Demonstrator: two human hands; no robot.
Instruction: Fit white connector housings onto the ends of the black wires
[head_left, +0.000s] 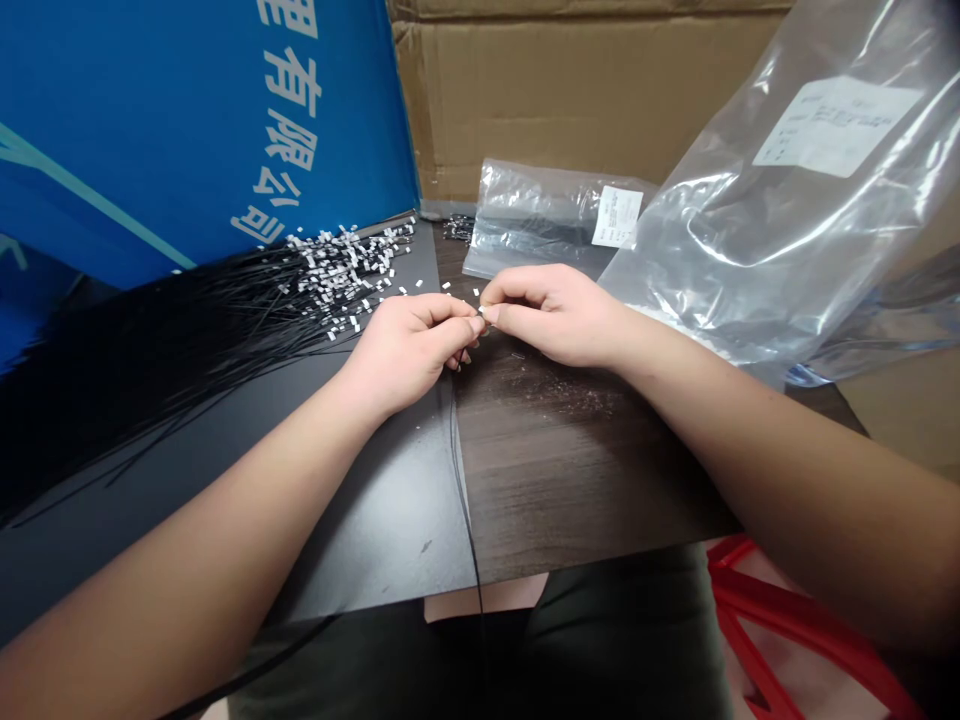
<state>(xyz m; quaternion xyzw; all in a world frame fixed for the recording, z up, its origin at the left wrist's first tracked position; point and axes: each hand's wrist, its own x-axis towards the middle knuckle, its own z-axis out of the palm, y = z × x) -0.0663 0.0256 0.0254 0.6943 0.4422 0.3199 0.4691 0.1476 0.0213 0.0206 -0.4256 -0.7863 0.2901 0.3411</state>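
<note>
Over the table, my left hand is closed in a pinch on a thin black cable. The cable hangs from these fingers down past the table's front edge. My right hand meets it fingertip to fingertip, thumb and forefinger pinched on a tiny white piece at the cable's end. The fingertips mostly hide that piece, so its exact shape cannot be made out. To the left lies a thick bundle of black cables, with many small white tabs at their ends.
A blue panel with white lettering stands behind the bundle. Against a cardboard box lie a small labelled plastic bag and a large clear bag. Tiny clear scraps litter the dark wood tabletop.
</note>
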